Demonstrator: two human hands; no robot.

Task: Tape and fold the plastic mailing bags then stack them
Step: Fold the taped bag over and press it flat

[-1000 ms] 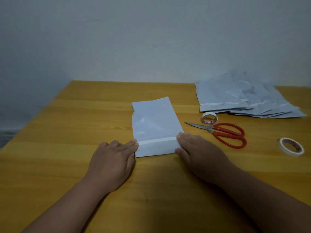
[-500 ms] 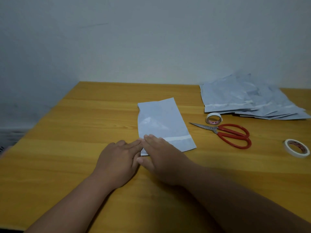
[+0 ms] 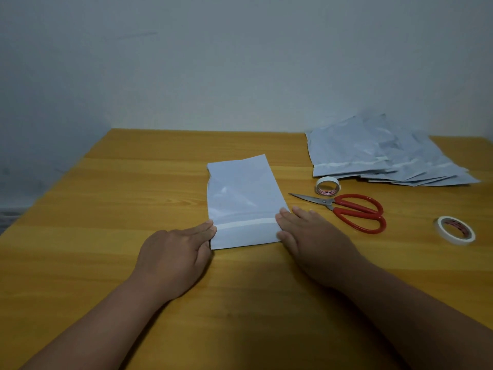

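A pale grey plastic mailing bag [image 3: 244, 198] lies flat in the middle of the wooden table [image 3: 106, 209], a white tape strip across its near end. My left hand [image 3: 176, 252] lies flat with straight fingers touching the bag's near left corner. My right hand [image 3: 312, 239] lies flat too, its fingertips pressing the right end of the tape strip. A loose pile of several more grey bags [image 3: 381, 153] lies at the back right.
Red-handled scissors [image 3: 346, 209] lie right of the bag, blades pointing left. One tape roll [image 3: 328, 186] sits just behind them, another tape roll [image 3: 456, 230] near the right edge. A grey wall stands behind the table.
My right hand, which had slid left along the tape strip to meet the left hand, has moved back to the bag's right edge. The left hand stayed put.
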